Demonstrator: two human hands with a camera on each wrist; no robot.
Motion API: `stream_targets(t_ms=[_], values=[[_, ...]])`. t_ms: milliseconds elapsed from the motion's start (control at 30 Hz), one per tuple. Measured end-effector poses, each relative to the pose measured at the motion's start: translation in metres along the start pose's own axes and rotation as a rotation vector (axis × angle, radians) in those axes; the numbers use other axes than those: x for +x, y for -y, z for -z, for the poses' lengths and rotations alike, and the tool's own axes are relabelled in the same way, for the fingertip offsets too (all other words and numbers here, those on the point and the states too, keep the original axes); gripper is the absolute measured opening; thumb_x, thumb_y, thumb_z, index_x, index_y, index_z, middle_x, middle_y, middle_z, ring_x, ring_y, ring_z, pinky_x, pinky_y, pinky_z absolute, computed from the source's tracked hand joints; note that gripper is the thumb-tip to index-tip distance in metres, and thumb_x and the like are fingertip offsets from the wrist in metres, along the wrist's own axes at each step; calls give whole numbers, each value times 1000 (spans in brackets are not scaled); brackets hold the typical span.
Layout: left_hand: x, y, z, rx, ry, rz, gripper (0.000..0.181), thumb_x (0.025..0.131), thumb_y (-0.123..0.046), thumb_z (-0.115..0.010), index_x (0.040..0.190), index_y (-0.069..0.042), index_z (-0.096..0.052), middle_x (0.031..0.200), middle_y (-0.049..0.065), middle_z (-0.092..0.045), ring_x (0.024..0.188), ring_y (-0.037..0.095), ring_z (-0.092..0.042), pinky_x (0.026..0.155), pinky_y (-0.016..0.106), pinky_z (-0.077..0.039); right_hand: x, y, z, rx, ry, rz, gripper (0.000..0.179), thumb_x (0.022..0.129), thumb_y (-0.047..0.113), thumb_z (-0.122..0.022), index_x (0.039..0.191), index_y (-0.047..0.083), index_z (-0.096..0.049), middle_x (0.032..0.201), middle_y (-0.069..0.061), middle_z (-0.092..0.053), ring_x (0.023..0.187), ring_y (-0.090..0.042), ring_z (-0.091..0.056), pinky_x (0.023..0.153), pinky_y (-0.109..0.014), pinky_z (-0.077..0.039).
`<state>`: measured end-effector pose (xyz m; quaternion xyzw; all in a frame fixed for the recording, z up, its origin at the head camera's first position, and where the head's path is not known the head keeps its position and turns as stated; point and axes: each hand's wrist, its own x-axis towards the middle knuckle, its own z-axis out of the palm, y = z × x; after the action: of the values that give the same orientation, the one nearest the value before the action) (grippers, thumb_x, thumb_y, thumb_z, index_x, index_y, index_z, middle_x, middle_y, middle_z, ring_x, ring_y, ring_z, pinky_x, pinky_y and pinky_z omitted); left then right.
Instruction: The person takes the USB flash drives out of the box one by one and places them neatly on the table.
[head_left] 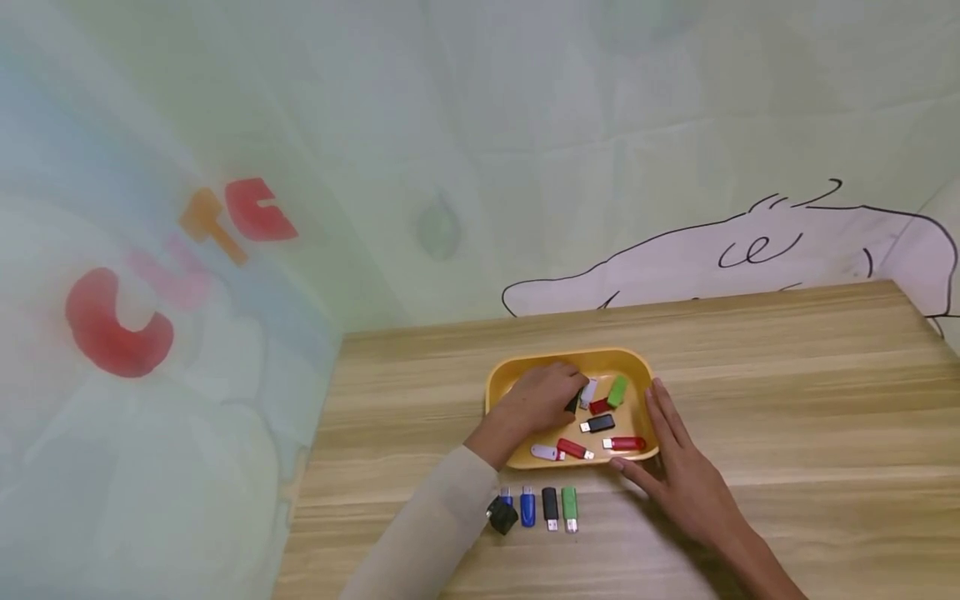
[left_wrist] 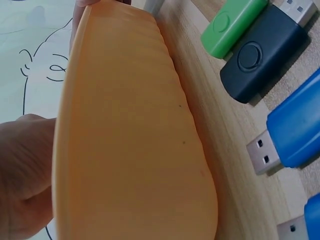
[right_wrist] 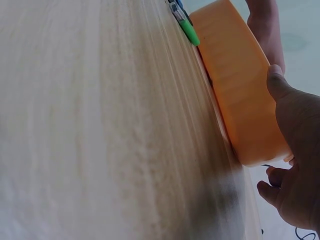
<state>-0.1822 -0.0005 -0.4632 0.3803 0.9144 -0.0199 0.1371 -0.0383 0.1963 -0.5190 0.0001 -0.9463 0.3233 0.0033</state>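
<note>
A yellow tray [head_left: 525,463] holds several USB flash drives. My left hand [head_left: 542,395] reaches over its near wall, fingers bent down inside, and pinches a black USB flash drive [head_left: 573,402], mostly covered by the fingers. In the left wrist view the tray wall [left_wrist: 130,125] hides the fingertips. Extended fingers of my right hand [head_left: 686,479] lie along the tray's right end, while its thumb touches the near rim. Close to the left hand are a white drive [head_left: 588,392], a green drive [head_left: 617,392] and another black drive [head_left: 598,424].
In front of the tray, a row of drives lies on the wooden table [head_left: 787,400]: a green one [head_left: 570,507], a black one [head_left: 551,507] and two blue ones [left_wrist: 295,125]. A small black block [head_left: 503,516] by the left sleeve partly covers one blue drive. Printed cloth hangs behind.
</note>
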Motion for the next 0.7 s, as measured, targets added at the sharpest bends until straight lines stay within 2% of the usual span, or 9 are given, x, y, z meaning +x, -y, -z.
stream_targets(t_ms=[233,367,700], values=[[-4,-1,3,4,7,-1,50,96,-34,-81,141,-18,-65,137,-2,-67,126,15,-59,116,30,-48,-1,1,-1,6,-3,1,110,95,66,-68,172,25,-2,181,3,5,144,-50,-49,106,-69,-48],[-8,-1,6,0,3,3,50,96,-33,-81,140,-17,-66,133,-2,-68,119,14,-61,112,27,-50,0,2,-1,-1,3,-10,111,94,70,-66,172,25,-1,181,2,5,146,-51,-47,106,-69,-48],[-17,-4,10,-53,8,6,61,93,-30,-84,148,-16,-61,130,0,-66,108,13,-61,105,25,-54,-2,0,-2,6,-12,2,111,95,67,-68,172,25,-2,181,4,6,144,-52,-49,105,-70,-48]])
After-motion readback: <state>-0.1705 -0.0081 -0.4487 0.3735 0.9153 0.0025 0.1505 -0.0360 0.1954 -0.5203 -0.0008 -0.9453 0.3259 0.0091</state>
